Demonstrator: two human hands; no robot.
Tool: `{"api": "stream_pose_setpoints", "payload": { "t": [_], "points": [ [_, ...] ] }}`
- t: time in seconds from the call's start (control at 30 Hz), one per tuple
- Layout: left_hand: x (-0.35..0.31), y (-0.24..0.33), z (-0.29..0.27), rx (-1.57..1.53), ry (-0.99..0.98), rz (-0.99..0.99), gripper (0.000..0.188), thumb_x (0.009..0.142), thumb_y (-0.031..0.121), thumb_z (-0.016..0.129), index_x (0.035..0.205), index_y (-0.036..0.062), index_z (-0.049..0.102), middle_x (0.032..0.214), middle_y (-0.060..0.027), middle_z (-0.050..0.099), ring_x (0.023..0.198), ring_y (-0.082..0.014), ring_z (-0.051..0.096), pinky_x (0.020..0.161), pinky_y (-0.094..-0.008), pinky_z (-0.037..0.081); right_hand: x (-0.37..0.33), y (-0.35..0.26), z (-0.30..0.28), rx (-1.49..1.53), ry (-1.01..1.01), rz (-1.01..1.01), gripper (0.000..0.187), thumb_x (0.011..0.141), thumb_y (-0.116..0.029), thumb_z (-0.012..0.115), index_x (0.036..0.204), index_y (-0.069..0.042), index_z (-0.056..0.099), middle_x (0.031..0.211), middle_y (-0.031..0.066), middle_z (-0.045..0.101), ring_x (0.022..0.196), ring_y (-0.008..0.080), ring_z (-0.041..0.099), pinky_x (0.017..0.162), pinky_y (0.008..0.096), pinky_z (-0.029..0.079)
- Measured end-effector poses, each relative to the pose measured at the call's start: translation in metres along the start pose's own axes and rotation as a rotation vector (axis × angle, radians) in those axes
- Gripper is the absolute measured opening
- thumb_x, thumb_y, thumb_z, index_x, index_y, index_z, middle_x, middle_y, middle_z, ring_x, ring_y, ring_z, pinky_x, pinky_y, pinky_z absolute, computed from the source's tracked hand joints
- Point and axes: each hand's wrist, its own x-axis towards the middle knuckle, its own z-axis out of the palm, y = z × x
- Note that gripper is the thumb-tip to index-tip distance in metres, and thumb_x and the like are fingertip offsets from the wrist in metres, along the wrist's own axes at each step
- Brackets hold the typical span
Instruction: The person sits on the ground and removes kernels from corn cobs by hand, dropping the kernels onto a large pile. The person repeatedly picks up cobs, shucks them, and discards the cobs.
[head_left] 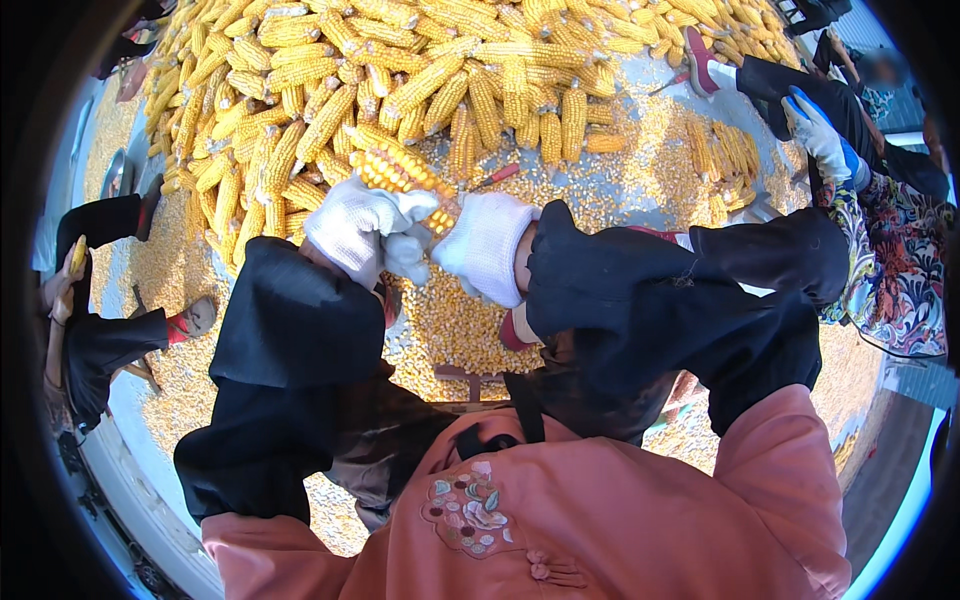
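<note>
An ear of corn (395,172) with rows of kernels gone is held in front of me, slanting down to the right. My left hand (360,230), in a white knit glove, is closed on its near side with the fingers curled across it. At the cob's lower right end, my right hand (487,245) in a matching glove is closed against it; its fingertips are mostly hidden behind the palm. Just beyond that hand lies a red-handled tool (500,175) on loose kernels. Below both hands, shelled kernels (450,320) cover the ground.
A big heap of yellow corn ears (400,70) rises ahead, with a smaller group of ears (725,155) at the right. On the right sits a person in a patterned top (895,255), wearing a white-and-blue glove (820,140). Another person's hand (62,285) holds a cob at left.
</note>
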Motion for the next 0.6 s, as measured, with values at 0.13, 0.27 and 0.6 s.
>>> {"api": "stream_pose_setpoints", "payload": {
  "t": [0.13,0.27,0.6],
  "points": [
    [0.001,0.004,0.02,0.152,0.098,0.181,0.022,0.068,0.002,0.057,0.089,-0.0047,0.057,0.065,-0.0131,0.061,0.046,-0.0196,0.058,0.04,-0.0291,0.047,0.004,0.0,0.009,0.4,0.03,0.148,0.02,0.073,-0.026,0.053,0.074,-0.006,0.058,0.057,0.0091,0.057,0.048,0.0186,0.059,0.043,0.0292,0.048],
    [-0.006,0.024,0.018,-0.003,0.004,-0.078,0.028,0.066,-0.008,0.055,0.093,-0.0015,0.055,0.079,-0.0127,0.06,0.062,-0.0211,0.061,0.055,-0.0311,0.052,-0.006,0.002,0.002,0.787,0.052,0.309,0.023,0.073,-0.028,0.055,0.075,-0.005,0.058,0.055,0.0077,0.057,0.045,0.0169,0.057,0.04,0.0282,0.046],
    [0.004,0.016,0.002,-0.077,-0.072,0.078,0.021,0.068,0.007,0.061,0.085,-0.0047,0.059,0.072,-0.0114,0.061,0.057,-0.0198,0.06,0.054,-0.0293,0.05,-0.013,-0.004,-0.018,0.275,0.08,0.199,0.018,0.074,-0.01,0.05,0.088,-0.006,0.061,0.084,0.0167,0.06,0.075,0.0314,0.061,0.067,0.0356,0.051]
  ]
}}
